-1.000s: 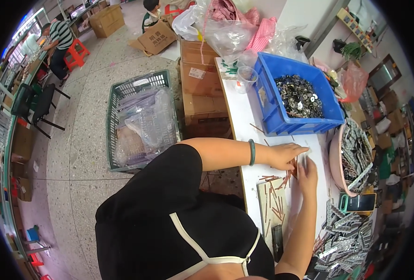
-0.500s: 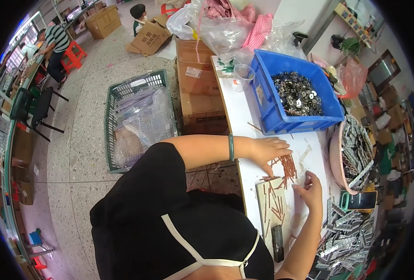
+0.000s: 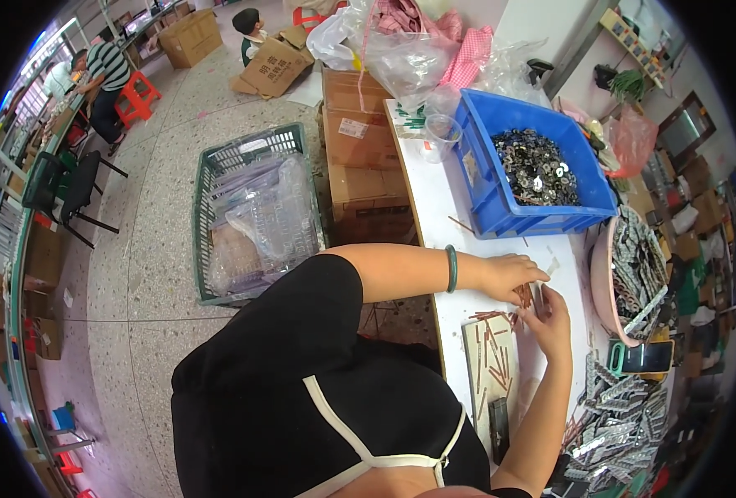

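Observation:
My left hand (image 3: 509, 278), with a green bangle (image 3: 452, 268) on its wrist, closes over a bundle of thin reddish-brown sticks (image 3: 524, 294) at the white table. Against the other side of the same bundle, my right hand (image 3: 550, 322) has its thumb and fingers curled round it. The palms partly hide the sticks. Just below the hands lies a pale board (image 3: 473, 357) with several loose sticks (image 3: 494, 353) scattered on it. A dark oblong block (image 3: 498, 430) rests on the board's near end.
A blue crate (image 3: 542, 220) of small metal parts stands beyond my hands. To the right are a pink basin (image 3: 602, 282) of metal strips, a phone (image 3: 643, 357) and a pile of silvery strips (image 3: 621, 423). A green basket (image 3: 202, 241) sits on the floor at left.
My left hand has gone from lying spread over the sticks to closing round them, shifting right. My right hand has come up against the bundle. The view has shifted slightly.

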Demonstrator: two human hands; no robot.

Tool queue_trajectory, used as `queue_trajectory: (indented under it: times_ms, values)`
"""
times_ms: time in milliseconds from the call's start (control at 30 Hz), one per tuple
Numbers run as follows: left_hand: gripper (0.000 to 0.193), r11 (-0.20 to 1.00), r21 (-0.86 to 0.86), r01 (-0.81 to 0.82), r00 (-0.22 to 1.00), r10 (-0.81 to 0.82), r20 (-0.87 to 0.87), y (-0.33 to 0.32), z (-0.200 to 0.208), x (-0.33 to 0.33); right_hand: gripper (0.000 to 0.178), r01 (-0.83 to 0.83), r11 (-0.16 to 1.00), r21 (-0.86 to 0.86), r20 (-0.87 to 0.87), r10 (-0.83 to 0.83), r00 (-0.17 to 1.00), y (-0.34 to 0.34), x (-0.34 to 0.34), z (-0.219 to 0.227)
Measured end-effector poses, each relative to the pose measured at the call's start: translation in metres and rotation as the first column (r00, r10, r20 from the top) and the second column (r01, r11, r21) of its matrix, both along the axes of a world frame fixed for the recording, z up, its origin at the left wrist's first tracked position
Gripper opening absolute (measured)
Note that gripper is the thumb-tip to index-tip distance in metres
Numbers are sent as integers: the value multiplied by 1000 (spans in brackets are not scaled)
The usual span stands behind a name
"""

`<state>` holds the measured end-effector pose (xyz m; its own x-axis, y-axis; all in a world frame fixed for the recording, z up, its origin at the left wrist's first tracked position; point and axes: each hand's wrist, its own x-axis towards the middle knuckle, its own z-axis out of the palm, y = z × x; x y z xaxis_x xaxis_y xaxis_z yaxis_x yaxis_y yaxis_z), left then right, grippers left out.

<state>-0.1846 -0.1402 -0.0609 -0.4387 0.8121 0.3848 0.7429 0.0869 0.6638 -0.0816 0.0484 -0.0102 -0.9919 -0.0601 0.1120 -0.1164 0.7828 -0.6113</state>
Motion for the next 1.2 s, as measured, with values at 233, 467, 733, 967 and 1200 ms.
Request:
queue_trajectory:
  times_ms: [233, 467, 733, 967, 1200]
  values:
    - [88, 993, -88, -72, 989, 60, -134, -51, 28, -7, 74, -203, 969, 141, -105, 219, 970, -13, 5, 9]
    - [80, 954, -279, -111, 994, 111, -14, -33, 18, -18, 66, 157, 987, 40, 230, -162, 960, 6, -3, 0]
    - [50, 986, -108, -126, 981, 140, 134, -2, 1, -21, 42, 159, 885, -437, 298, -24, 954, -9, -17, -4]
    - [74, 1000, -17, -12, 900, 18, 436, -29, 32, -13, 51, 110, 977, 181, 96, -129, 987, -18, -18, 2]
    - [57, 969, 123, -214, 917, 156, 367, -11, 14, -16, 48, 69, 851, 521, -59, -44, 997, -79, -20, 21]
